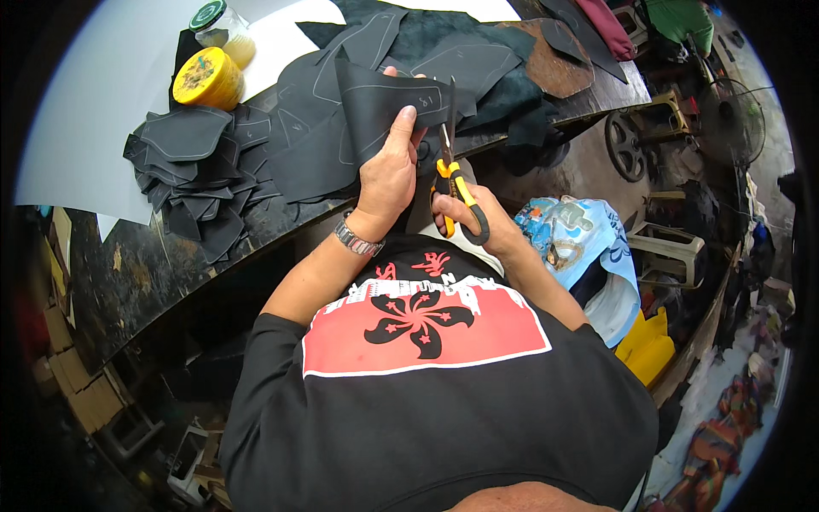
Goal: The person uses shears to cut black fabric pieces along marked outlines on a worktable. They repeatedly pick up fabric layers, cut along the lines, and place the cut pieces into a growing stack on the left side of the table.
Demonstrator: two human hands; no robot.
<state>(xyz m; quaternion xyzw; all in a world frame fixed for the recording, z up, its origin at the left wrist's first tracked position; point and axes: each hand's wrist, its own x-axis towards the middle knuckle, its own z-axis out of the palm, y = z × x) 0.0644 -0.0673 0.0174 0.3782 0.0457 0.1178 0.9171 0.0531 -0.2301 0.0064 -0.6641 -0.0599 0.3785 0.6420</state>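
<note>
My left hand grips a piece of black leather above the table's front edge, thumb on top and fingers mostly hidden beneath it. Pale outlines and marks are drawn on the leather. In my right hand is a pair of scissors with yellow and black handles. Their blades point away from me, parted, beside the right end of the leather; whether they touch it I cannot tell. More black leather with drawn outlines lies behind. Left of my left hand is a pile of cut black pieces.
A yellow tub and a glass jar with a green lid stand at the back left of the dark table. To the right are a blue patterned cloth, a plastic stool, a black handwheel and a fan.
</note>
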